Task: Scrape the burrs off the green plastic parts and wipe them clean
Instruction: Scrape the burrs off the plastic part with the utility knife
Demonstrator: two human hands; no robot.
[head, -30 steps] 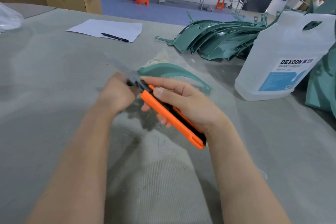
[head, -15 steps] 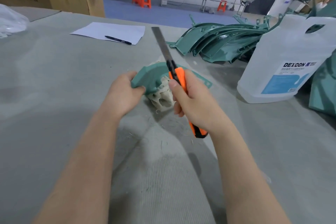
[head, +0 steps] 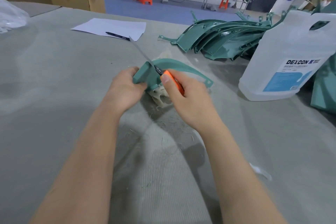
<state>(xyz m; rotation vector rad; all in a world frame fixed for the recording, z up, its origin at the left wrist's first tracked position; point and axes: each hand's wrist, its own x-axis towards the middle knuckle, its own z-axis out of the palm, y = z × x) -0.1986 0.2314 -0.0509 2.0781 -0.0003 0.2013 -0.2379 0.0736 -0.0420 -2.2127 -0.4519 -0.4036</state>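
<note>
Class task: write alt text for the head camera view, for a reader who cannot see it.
Over a grey table, the left hand holds a curved green part while the right hand lays an orange knife blade on it. A white jug and stacked green parts lie right.

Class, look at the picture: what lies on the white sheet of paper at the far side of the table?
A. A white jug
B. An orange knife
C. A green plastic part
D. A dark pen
D: a dark pen lies on the white sheet of paper, while the right hand holds the orange knife.
</note>
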